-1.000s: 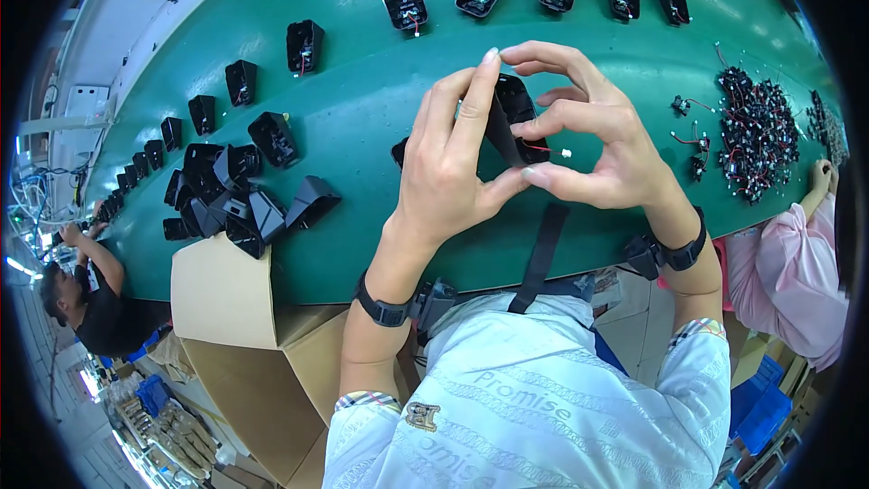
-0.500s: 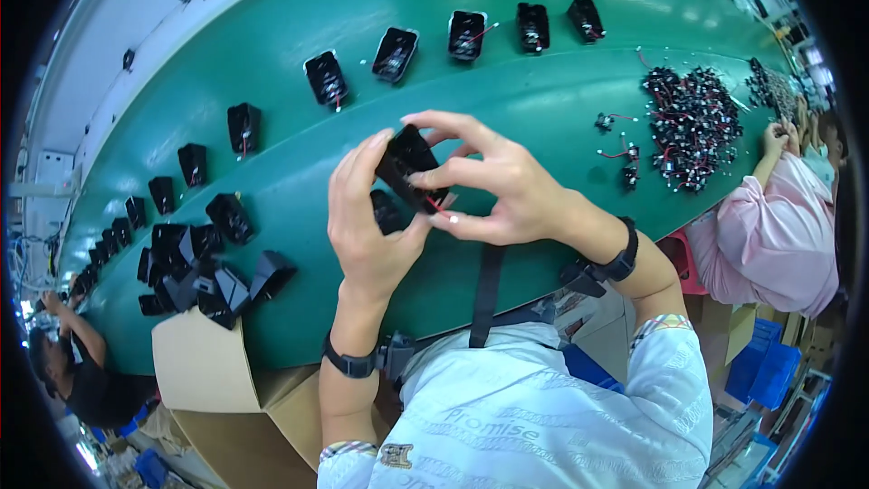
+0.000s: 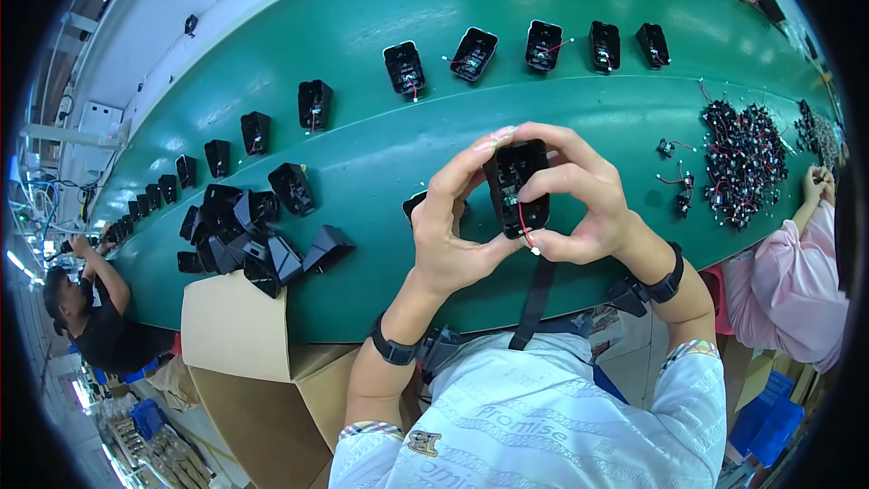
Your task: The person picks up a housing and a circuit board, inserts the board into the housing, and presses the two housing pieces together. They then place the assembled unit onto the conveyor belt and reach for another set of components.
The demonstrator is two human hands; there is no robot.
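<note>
A black plastic housing [image 3: 500, 183], open side up, is held between both hands above the green table. My left hand [image 3: 450, 234] is closed around its left side, with fingertips at the top edge and the thumb at the lower end. My right hand [image 3: 588, 195] grips the right side, its index finger reaching inside onto a small circuit part. Out of the lower end hangs a red wire [image 3: 524, 222] with a white plug, close to my right thumb. Partly hidden behind my left hand, another black housing [image 3: 414, 206] lies on the table.
Housings with wired parts [image 3: 404, 71] form a curved row across the green table [image 3: 362, 172]. At left sit piled black housings [image 3: 240, 231] above an open cardboard box [image 3: 237, 326]. A heap of small wired parts [image 3: 742, 163] lies right. Co-workers sit at both ends.
The whole view has shifted, moving the scene mostly rightward. In my hands the housing has turned more upright, showing its inside and the red wire more plainly.
</note>
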